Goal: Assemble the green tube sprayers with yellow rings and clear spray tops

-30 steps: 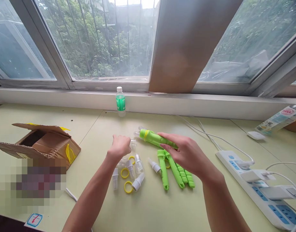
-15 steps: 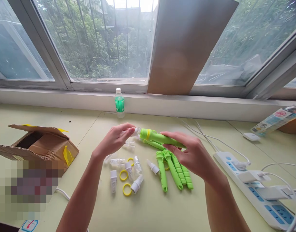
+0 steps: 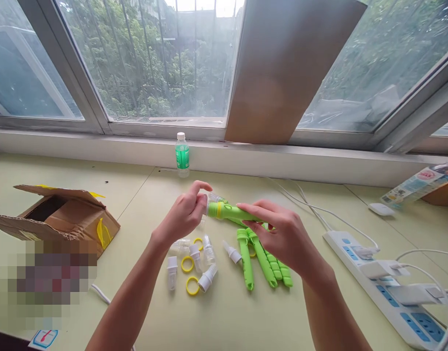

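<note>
Above the table, my right hand (image 3: 277, 226) is closed on a green plastic tube (image 3: 233, 212), which lies nearly level. Its threaded left end carries a yellow ring (image 3: 219, 210). At that end my left hand (image 3: 185, 213) is closed with the thumb and fingers on a white and clear plastic cap, mostly hidden by the fingers. The cap meets the threads; how far it is on I cannot tell. Below lie several green tubes (image 3: 246, 261), loose yellow rings (image 3: 187, 263) and several clear tapered pieces with white collars (image 3: 208, 278).
An open cardboard box (image 3: 77, 214) stands at the left. Against the sill is a small bottle with a green label (image 3: 182, 157). A white power strip (image 3: 385, 287) with plugs and cables runs along the right, with a larger bottle (image 3: 416, 183) lying beyond it.
The tube has shifted slightly left and down. My left hand has come in against its threaded end, its fingers more curled, and the gap between cap and tube has closed.
</note>
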The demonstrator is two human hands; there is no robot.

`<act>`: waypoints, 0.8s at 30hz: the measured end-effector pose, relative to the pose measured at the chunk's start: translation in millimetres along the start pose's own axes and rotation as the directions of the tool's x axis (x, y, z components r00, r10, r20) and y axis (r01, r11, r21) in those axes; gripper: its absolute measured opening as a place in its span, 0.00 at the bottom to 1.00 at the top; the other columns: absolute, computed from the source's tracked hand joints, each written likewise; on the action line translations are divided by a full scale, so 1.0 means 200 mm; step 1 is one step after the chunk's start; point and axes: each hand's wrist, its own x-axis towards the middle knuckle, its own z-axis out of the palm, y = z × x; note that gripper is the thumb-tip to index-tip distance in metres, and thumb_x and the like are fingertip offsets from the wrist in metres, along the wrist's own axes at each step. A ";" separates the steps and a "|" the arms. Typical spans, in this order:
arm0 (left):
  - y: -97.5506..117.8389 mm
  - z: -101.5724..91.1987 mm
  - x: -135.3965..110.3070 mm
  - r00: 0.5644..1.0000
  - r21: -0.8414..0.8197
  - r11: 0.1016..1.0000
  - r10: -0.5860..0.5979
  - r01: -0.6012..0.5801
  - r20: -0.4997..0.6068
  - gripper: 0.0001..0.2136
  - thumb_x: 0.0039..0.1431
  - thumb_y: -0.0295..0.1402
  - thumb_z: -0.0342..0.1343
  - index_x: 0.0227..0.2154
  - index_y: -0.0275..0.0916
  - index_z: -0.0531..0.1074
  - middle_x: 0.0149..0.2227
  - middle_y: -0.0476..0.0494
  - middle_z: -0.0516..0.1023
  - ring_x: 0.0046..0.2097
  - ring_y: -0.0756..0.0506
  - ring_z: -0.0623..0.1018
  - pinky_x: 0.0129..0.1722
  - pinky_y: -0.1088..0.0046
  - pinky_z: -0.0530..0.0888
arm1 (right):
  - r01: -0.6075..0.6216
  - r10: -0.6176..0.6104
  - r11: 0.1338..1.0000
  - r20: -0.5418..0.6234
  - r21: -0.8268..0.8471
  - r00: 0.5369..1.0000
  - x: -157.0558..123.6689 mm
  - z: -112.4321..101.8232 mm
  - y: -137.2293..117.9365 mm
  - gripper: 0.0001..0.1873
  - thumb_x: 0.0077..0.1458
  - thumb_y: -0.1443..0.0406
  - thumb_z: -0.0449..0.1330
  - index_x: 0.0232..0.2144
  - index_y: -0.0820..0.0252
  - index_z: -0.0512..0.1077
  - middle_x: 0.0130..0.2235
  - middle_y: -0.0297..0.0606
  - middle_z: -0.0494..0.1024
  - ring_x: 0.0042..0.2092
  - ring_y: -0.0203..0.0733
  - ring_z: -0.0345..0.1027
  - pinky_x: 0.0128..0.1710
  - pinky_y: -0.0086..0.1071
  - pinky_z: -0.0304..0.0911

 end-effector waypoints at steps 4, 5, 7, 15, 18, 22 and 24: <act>0.00 -0.01 0.01 0.997 -0.121 0.991 0.055 -0.061 -0.055 0.13 0.63 0.37 0.50 0.49 0.43 0.59 0.24 0.54 0.66 0.25 0.52 0.67 0.24 0.78 0.63 | -0.043 0.040 0.993 0.033 0.110 0.999 0.01 0.00 0.03 0.17 0.57 0.69 0.59 0.49 0.54 0.75 0.36 0.36 0.77 0.30 0.37 0.67 0.30 0.31 0.62; -0.01 -0.03 0.01 0.995 -0.158 0.985 0.060 -0.072 -0.079 0.16 0.60 0.37 0.54 0.49 0.43 0.59 0.26 0.54 0.67 0.27 0.51 0.69 0.25 0.78 0.65 | -0.063 0.054 0.984 0.060 0.167 0.997 0.01 0.00 0.03 0.17 0.57 0.68 0.58 0.49 0.54 0.74 0.36 0.36 0.77 0.31 0.38 0.68 0.30 0.31 0.63; -0.02 -0.06 0.02 0.990 -0.250 0.964 0.062 -0.093 -0.129 0.24 0.54 0.35 0.62 0.50 0.43 0.59 0.30 0.51 0.72 0.29 0.51 0.73 0.29 0.77 0.71 | -0.091 0.060 0.953 0.114 0.288 0.992 0.02 0.02 0.03 0.17 0.58 0.68 0.58 0.50 0.55 0.73 0.39 0.37 0.77 0.36 0.40 0.71 0.33 0.30 0.65; 0.01 -0.03 0.01 0.987 -0.382 0.910 0.134 -0.159 -0.090 0.30 0.47 0.31 0.68 0.51 0.41 0.60 0.38 0.44 0.78 0.40 0.46 0.79 0.43 0.68 0.77 | -0.256 0.147 0.896 0.301 0.363 0.942 0.04 0.20 -0.04 0.12 0.58 0.59 0.56 0.25 0.58 0.63 0.22 0.28 0.61 0.23 0.33 0.51 0.21 0.27 0.49; 0.01 -0.03 0.01 0.986 -0.337 0.928 0.133 -0.159 -0.097 0.28 0.50 0.34 0.66 0.52 0.42 0.61 0.44 0.41 0.76 0.43 0.45 0.78 0.45 0.66 0.77 | -0.322 0.193 0.830 0.308 0.454 0.932 0.05 0.23 -0.04 0.16 0.58 0.57 0.56 0.23 0.58 0.57 0.23 0.28 0.56 0.24 0.32 0.47 0.21 0.27 0.45; -0.01 -0.09 0.01 0.993 -0.281 0.953 0.119 -0.115 -0.002 0.26 0.55 0.38 0.61 0.55 0.43 0.59 0.51 0.37 0.72 0.49 0.43 0.76 0.47 0.66 0.75 | -0.347 0.252 0.778 0.246 0.523 0.936 0.05 0.21 -0.01 0.19 0.57 0.55 0.58 0.23 0.58 0.55 0.23 0.27 0.53 0.24 0.32 0.45 0.21 0.28 0.44; -0.03 -0.11 0.01 0.991 -0.214 0.975 0.084 -0.061 0.100 0.24 0.58 0.42 0.58 0.54 0.43 0.60 0.51 0.37 0.72 0.50 0.43 0.75 0.48 0.65 0.74 | -0.346 0.275 0.764 0.210 0.545 0.938 0.05 0.20 0.00 0.20 0.56 0.55 0.59 0.23 0.58 0.55 0.22 0.27 0.52 0.24 0.31 0.45 0.21 0.28 0.44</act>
